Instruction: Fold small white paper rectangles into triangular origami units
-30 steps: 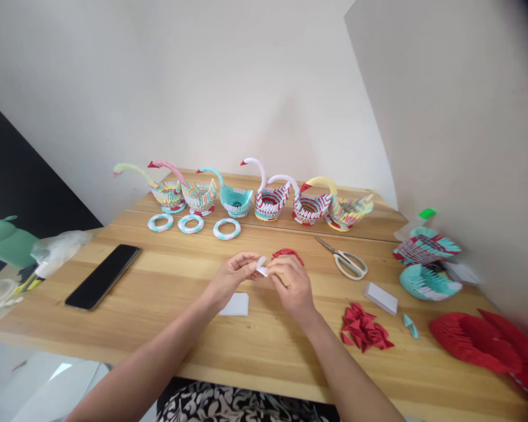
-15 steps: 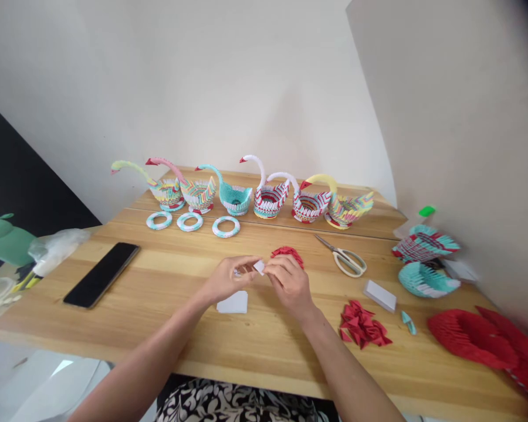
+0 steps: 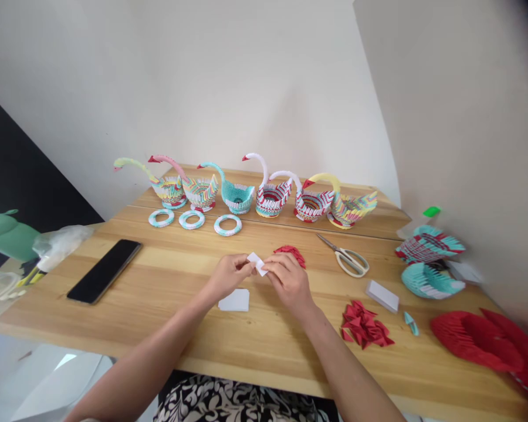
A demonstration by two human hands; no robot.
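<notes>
A small folded piece of white paper [image 3: 257, 263] is held up between my two hands, over the middle of the table. My left hand [image 3: 229, 274] pinches its left end between thumb and fingers. On the other end, the fingers of my right hand [image 3: 289, 279] are closed. Below my left hand lies a stack of white paper slips [image 3: 234, 300]. Just beyond my right hand is a pile of red folded paper pieces [image 3: 291, 254], partly hidden by it. A second red pile [image 3: 364, 325] lies to the right of my right forearm.
Several paper swans [image 3: 273, 198] stand along the back, with paper rings [image 3: 227, 225] before them. A phone [image 3: 105, 271] lies left. Scissors [image 3: 351, 261], a white paper block [image 3: 382, 295], a turquoise paper body [image 3: 432, 281] and a red paper piece [image 3: 475, 340] are on the right.
My left fingers have closed from a spread pose onto the white paper. The paper now shows longer between both hands. The view has shifted slightly.
</notes>
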